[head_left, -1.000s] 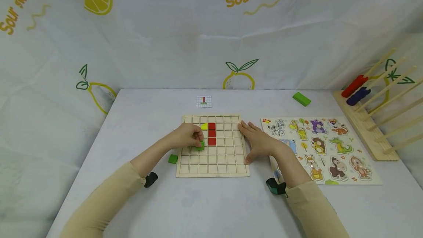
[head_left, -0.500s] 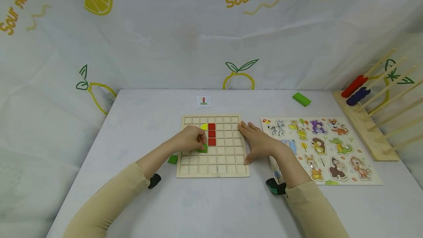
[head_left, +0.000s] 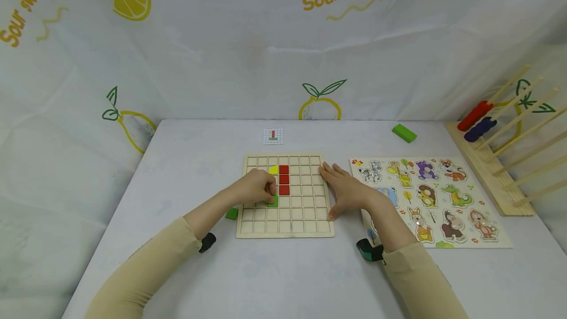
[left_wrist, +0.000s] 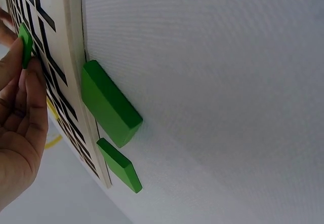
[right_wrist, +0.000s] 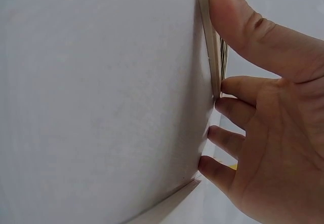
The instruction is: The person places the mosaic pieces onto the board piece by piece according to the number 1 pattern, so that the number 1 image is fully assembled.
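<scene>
A wooden grid board (head_left: 305, 215) lies on the table. Three red square tiles (head_left: 284, 179) form a column in its cells, with a yellow piece (head_left: 273, 169) left of the top one. My left hand (head_left: 254, 185) pinches a small green tile (head_left: 273, 202) by thumb and fingers, down at a cell left of and below the red column. In the left wrist view the green tile (left_wrist: 25, 46) shows between the fingertips. My right hand (head_left: 347, 191) rests at the board's right edge, fingers spread, thumb and fingertips touching the rim.
Green pieces (left_wrist: 111, 105) lie beside the board's left edge. A small pattern card (head_left: 273, 136) is behind the board. An animal puzzle (head_left: 436, 201) sits at right, a green block (head_left: 404, 133) beyond it. A wooden peg rack (head_left: 491, 176) stands at far right.
My left hand has moved slightly right with the green tile, which has come down to a cell near the red column. My right hand has stayed at the board's edge.
</scene>
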Demonstrator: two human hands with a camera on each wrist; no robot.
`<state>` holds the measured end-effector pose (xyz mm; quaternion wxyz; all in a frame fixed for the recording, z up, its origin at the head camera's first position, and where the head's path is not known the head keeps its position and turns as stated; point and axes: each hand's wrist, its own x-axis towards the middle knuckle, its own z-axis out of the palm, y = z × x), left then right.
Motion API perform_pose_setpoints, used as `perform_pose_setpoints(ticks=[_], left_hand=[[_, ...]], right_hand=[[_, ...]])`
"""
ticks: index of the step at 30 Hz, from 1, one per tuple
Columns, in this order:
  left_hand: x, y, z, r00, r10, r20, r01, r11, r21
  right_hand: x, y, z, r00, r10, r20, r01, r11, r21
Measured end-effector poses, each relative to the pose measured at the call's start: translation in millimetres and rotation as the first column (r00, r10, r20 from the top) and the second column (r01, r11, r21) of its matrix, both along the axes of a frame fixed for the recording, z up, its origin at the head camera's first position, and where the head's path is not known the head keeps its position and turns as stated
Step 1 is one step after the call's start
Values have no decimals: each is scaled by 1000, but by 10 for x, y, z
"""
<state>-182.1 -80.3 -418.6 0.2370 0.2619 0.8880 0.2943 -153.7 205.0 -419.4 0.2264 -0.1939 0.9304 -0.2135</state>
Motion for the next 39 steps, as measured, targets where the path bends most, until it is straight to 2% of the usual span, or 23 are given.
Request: perform_pose_setpoints(ticks=[14, 22, 27, 32, 39], left_hand=[[-13, 12, -32, 999, -17, -35, 16, 1000, -11], [-32, 17, -50, 999, -17, -31, 16, 1000, -25], [-23, -8, -39, 999, -22, -41, 22, 1000, -9], [-57, -97, 9, 998, -6, -59, 7, 1000, 16], [-191, -297, 139, 997, 38, -70, -36, 999, 20]], right_hand=[[-15, 3, -29, 1000, -1, 0, 1, 1000, 5], [-18, -7, -20, 1000, -4, 7, 4, 1000, 8], [-16, -14, -16, 1000, -8, 9, 8, 1000, 12], [-12, -11, -13, 1000, -6, 8, 6, 1000, 14], [-19, -7, -32, 1000, 1, 4, -1, 1000, 15]])
